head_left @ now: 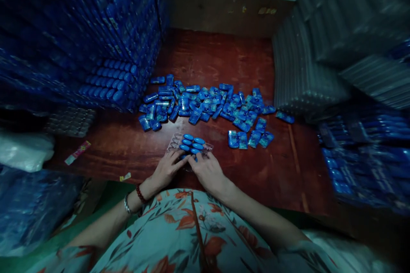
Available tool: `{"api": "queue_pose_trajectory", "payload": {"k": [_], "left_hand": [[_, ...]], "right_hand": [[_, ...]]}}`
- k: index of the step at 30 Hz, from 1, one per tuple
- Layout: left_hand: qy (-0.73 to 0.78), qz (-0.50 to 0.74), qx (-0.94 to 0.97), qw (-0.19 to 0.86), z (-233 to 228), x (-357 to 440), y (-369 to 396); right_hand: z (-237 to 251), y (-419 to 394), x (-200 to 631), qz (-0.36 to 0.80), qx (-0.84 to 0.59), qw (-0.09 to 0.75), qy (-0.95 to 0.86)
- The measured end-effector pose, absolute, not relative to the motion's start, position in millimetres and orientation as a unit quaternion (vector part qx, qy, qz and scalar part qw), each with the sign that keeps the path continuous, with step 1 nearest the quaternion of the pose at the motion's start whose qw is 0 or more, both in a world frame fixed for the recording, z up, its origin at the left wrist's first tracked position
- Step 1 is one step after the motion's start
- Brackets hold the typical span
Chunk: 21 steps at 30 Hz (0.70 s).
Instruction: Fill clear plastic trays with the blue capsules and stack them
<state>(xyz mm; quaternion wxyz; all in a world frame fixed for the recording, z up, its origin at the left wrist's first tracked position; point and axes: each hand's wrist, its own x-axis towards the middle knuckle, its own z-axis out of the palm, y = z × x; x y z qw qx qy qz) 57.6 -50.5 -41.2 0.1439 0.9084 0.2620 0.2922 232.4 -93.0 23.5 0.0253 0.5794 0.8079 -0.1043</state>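
Note:
A clear plastic tray [174, 141] with rows of oval pockets lies on the table in front of me. Several glossy blue oval pieces [188, 137] sit in its middle columns, and the pockets on its left look bare. My left hand [168, 168] is closed over the tray's near left part, fingers bent and thumb pointing inward. From the other side my right hand [207, 169] grips the near right part, its fingertips beside the lowest blue pieces. The two thumbs nearly meet, and what lies under them is mostly hidden.
Beyond the tray spreads a loose heap of small blue packs [205, 102], with several more packs [250, 138] to the right. Tall stacks of filled blue trays [109, 81] rise at left. Stacked clear trays [297, 72] stand at right. A pink-and-white strip [77, 152] lies left.

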Motion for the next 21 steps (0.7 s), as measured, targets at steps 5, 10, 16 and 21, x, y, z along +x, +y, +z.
{"api": "queue_pose_trajectory", "payload": {"k": [5, 10, 16, 21], "left_hand": [[0.305, 0.339, 0.877, 0.15, -55.9, 58.5, -54.5], [0.332, 0.309, 0.866, 0.212, -52.5, 61.6, -52.7], [0.34, 0.306, 0.87, 0.184, -55.8, 61.0, -46.6], [0.318, 0.308, 0.877, 0.187, -60.9, 61.0, -39.0]], "right_hand": [[27.2, -86.6, 230.8, -0.108, 0.583, 0.031, 0.805], [25.3, -80.3, 216.0, -0.089, 0.593, 0.049, 0.799], [1.7, -88.0, 231.2, -0.029, 0.596, -0.016, 0.802], [-18.6, -92.8, 261.9, -0.038, 0.576, -0.168, 0.799]]}}
